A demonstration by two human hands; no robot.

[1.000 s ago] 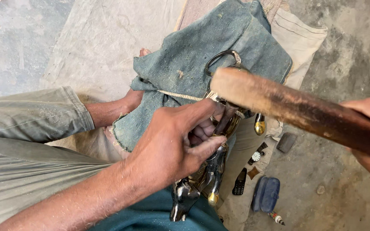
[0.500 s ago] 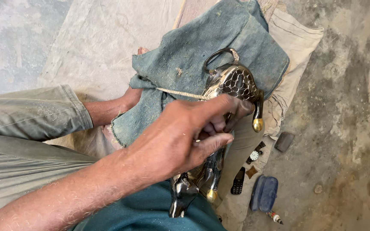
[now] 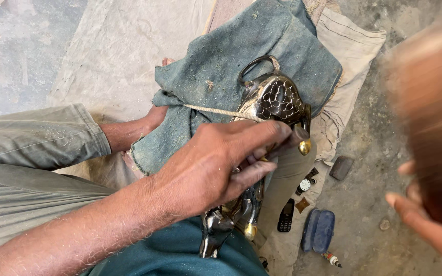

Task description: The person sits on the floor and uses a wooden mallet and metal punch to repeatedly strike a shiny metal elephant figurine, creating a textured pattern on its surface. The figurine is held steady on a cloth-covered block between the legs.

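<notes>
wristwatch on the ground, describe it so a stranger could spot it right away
Start at the dark metal animal figure under the left hand and look right of its gold-tipped foot. The wristwatch lies on tan cloth just above a black phone. It alone has a round white dial.

The concrete floor point(image 3: 364, 214) bears a pale canvas sheet point(image 3: 129, 56), a blue case point(image 3: 319, 231) and a dark stone point(image 3: 341, 167).

Even, soft daylight fills the scene, with only faint shadows under the left hand point(image 3: 211, 163) and the cloth folds. Small highlights glint on the dark metal figurine point(image 3: 274, 99). The right hand point(image 3: 431, 225) and the brown object point(image 3: 436, 122) it holds are heavily motion-blurred; the rest is sharp.
</notes>
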